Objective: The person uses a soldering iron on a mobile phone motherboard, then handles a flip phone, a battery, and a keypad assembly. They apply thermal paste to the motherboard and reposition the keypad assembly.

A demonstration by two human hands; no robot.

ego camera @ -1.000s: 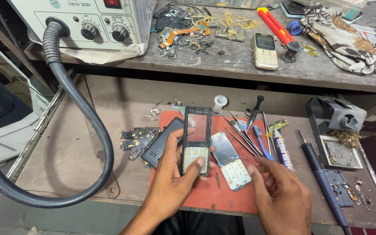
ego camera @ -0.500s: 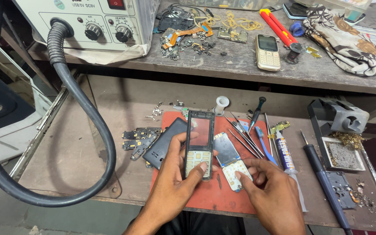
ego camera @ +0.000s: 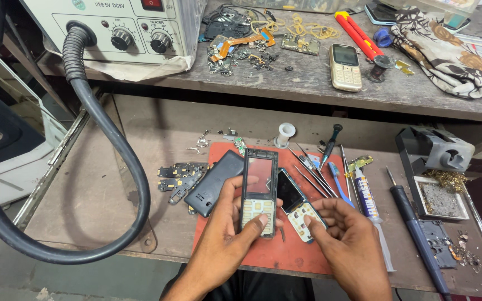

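Head view: left hand (ego camera: 227, 237) grips a black phone front frame (ego camera: 259, 191) upright over the red mat (ego camera: 285, 256), thumb pressed on the keypad end, fingers wrapped behind. Right hand (ego camera: 348, 239) pinches the bare phone body (ego camera: 299, 204) at its lower edge, tilted, just beside the frame. Black back cover (ego camera: 215, 182) lies left of both, tweezers (ego camera: 312, 169) to the right on the bench (ego camera: 90, 206). Judged step: matching frame to body. Joining them calls for squared edges and light, even pressure.
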